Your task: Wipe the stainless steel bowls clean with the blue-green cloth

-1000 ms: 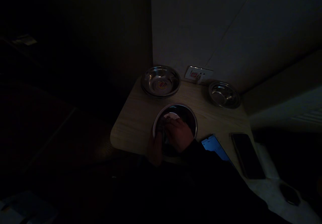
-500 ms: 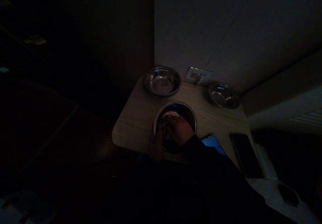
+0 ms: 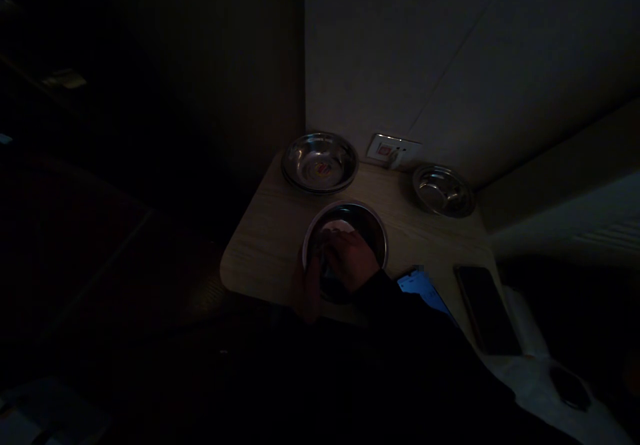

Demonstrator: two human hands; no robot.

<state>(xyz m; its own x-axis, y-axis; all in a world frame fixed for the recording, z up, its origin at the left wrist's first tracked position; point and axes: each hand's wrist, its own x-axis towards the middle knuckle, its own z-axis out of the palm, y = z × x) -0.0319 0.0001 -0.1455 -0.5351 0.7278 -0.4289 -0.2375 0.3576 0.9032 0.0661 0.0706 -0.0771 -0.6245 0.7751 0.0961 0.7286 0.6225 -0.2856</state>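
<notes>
A deep metal bowl (image 3: 381, 226) stands near the front of the small wooden table. At its left side my left hand (image 3: 307, 290) is closed over the rim, the thumb side toward the inside. My right hand (image 3: 354, 258) reaches into the bowl with its fingers bent together. Whatever lies between those fingers is too dark to make out. Something pale (image 3: 341, 225) shows in the bowl just beyond the fingertips; its kind is unclear.
Stacked shallow metal bowls (image 3: 295, 158) sit at the table's back left, and another metal bowl (image 3: 440, 195) at back right. A lit phone (image 3: 423, 288) lies beside my right sleeve, a dark phone (image 3: 485, 308) further right. A wall socket (image 3: 393, 149) holds a plug.
The right hand's fingers have shifted slightly inside the bowl. My left hand keeps its place on the rim. The whole view has drifted a little.
</notes>
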